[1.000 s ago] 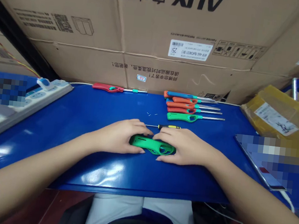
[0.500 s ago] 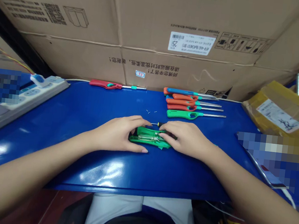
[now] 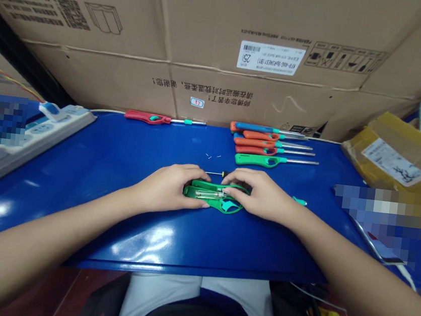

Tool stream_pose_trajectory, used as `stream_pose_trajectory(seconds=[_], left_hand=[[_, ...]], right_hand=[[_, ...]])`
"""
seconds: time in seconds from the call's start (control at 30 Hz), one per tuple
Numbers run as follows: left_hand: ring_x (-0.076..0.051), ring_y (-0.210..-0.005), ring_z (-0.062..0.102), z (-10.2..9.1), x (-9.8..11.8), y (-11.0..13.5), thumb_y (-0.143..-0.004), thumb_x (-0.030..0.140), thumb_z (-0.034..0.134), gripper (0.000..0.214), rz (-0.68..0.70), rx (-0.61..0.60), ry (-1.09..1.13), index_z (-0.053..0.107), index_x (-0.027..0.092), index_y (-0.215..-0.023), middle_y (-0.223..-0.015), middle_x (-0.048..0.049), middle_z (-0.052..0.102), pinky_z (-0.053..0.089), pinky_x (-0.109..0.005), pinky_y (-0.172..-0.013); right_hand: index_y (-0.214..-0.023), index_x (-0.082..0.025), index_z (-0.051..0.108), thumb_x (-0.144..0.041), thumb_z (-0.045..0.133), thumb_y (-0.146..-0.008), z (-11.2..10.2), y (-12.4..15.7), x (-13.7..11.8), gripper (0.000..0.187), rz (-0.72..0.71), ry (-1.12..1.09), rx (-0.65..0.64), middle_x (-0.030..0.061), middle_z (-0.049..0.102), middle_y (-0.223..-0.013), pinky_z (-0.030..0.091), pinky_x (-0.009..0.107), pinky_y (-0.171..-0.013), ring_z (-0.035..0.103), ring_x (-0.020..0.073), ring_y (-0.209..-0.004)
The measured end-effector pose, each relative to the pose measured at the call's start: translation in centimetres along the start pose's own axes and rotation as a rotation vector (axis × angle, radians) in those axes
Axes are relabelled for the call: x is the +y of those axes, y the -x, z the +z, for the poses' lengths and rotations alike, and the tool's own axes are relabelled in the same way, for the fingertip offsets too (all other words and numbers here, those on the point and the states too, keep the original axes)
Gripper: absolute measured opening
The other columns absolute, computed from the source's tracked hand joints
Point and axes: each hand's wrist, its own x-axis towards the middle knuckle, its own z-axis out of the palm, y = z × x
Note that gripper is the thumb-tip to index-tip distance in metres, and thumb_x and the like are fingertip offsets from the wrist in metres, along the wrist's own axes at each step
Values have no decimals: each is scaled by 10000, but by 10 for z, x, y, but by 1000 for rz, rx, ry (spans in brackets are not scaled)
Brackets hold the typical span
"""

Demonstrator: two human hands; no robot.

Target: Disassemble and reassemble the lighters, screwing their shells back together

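Between my hands lies an opened green lighter casing (image 3: 210, 204), its inner parts exposed, with a clear tube (image 3: 206, 194) inside and a teal trigger (image 3: 230, 207) near its right end. My left hand (image 3: 176, 189) grips the casing's left end between thumb and fingers. The fingertips of my right hand (image 3: 250, 193) press on the parts at its middle right, near the tube's end. Just beyond the casing lies a screwdriver (image 3: 215, 173), its handle partly hidden behind my right hand. A teal-tipped piece (image 3: 299, 201) shows beyond my right wrist.
Several long-necked lighters (image 3: 272, 146) lie in a stack at the back, and a red lighter (image 3: 148, 117) lies back left. Small screws (image 3: 209, 157) sit behind the casing. A power strip (image 3: 33, 143) is at left; a phone (image 3: 370, 227) and a taped parcel (image 3: 396, 164) at right.
The casing has turned in my hands, so its inside and teal trigger now show more openly. My left thumb has moved up onto its near edge.
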Motion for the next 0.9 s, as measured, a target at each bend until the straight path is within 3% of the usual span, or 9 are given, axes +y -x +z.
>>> stream_pose_trajectory(seconds=[0.17, 0.33, 0.43, 0.53, 0.7, 0.9], left_hand=[[-210, -984, 677, 3, 1, 1, -893, 424, 713, 332, -4, -11, 1, 676, 228, -1159, -1091, -33, 706, 503, -297, -814], [-212, -996, 667, 3, 4, 0, -857, 514, 735, 458, 16, 7, -9, 661, 233, -1211, -1104, -36, 683, 506, -289, -812], [-197, -970, 665, 3, 4, 0, -923, 542, 652, 442, 25, 26, 12, 659, 231, -1237, -1106, -42, 677, 505, -275, -779], [-189, -943, 660, 3, 1, -1, -1021, 443, 518, 346, 37, 52, 20, 689, 202, -1201, -1063, -57, 682, 508, -281, -786], [-166, -866, 668, 6, -7, -2, -1004, 257, 525, 247, 58, 133, 32, 737, 166, -1090, -1021, -72, 705, 513, -260, -746], [-147, -812, 667, 6, -6, -2, -989, 218, 543, 238, 126, 241, 10, 748, 177, -1103, -985, -63, 706, 528, -245, -729]], right_hand=[[-978, -178, 742, -200, 619, -921, -1, 0, -6, 138, 39, -127, -7, 36, 762, -911, 510, 279, -751, 691, 160, -811], [-1010, -174, 734, -163, 596, -917, 1, -1, -4, 167, 31, -122, -22, 34, 739, -882, 501, 280, -705, 654, 151, -752], [-1017, -179, 720, -157, 591, -919, 1, -2, -1, 164, -13, -90, 30, 44, 717, -929, 509, 296, -742, 647, 158, -799], [-1046, -187, 700, -155, 562, -931, 0, -1, 1, 183, -40, -48, 82, 69, 705, -1027, 517, 328, -810, 656, 186, -916], [-1079, -194, 665, -167, 579, -924, 0, 0, -1, 179, -39, -38, 49, 60, 696, -1069, 504, 311, -777, 638, 169, -873], [-1127, -209, 636, -191, 663, -888, -1, 1, -5, 241, 10, -18, 11, -5, 646, -873, 447, 271, -679, 553, 139, -722]])
